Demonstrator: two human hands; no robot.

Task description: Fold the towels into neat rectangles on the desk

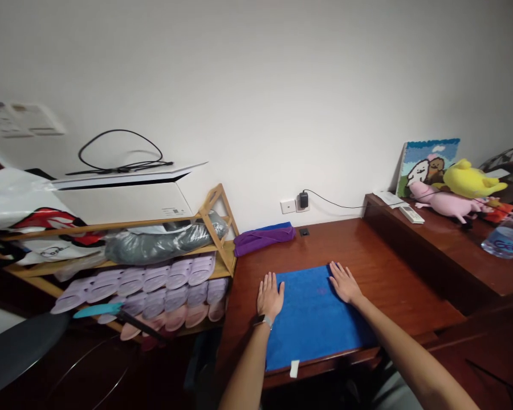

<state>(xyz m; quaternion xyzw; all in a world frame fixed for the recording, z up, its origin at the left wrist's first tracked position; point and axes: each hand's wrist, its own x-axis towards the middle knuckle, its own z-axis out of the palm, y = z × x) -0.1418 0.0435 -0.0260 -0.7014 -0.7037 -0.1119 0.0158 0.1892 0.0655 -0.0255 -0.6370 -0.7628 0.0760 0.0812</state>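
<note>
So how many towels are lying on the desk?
3: a blue towel flat under the left hand and right hand; a purple towel and a blue one bunched by the wall, perhaps hiding more.

From the camera on my head I look forward and down over my left hand (270, 296) and right hand (345, 283), across a glossy reddish-brown wooden desk (393, 273), facing a plain white wall (256, 97)

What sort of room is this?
Probably a bedroom or similar room in a home: a wooden desk with plush toys on its upper level, and a wooden shoe rack stacked with lilac slippers.
</note>
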